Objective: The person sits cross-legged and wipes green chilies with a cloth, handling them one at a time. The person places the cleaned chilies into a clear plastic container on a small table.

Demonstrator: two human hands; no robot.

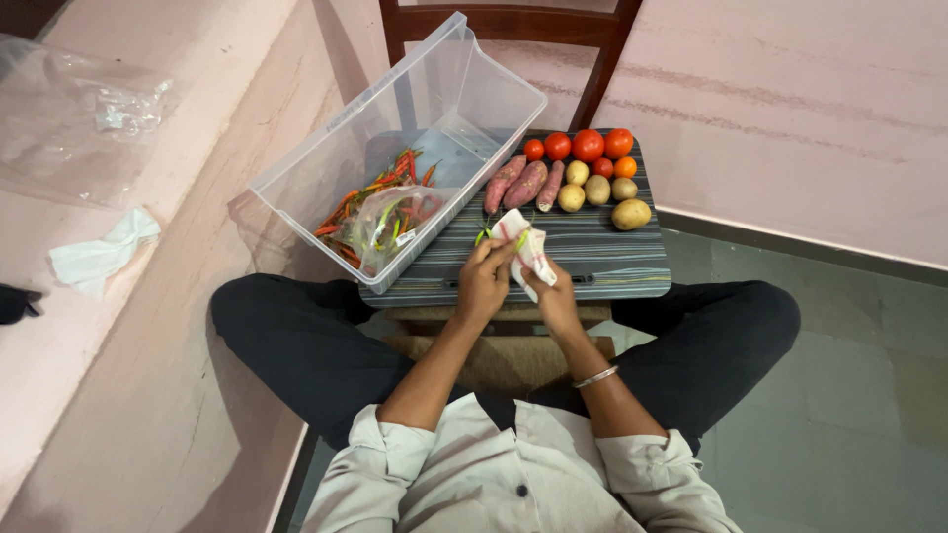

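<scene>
Left to right: clear bin (pixel 296 188) w/ red and green chillies tips off the bench (pixel 602 259) edge, so we reckon a nudge could slide it off. Left hand (pixel 484 281) pinches a green chilli (pixel 520 240) against the white cloth (pixel 526 252), which right hand (pixel 555 301) cups from below, both over the bench's near edge. Loose grip could drop the chilli into our lap.

White cloth (pixel 531 253), crumpled, red-marked, at frame centre, wrapped round green chilli (pixel 520 240); tip pokes out, pointing up.

Pale collared shirt with rolled sleeves, black trousers, silver bangle (pixel 595 376).
</scene>
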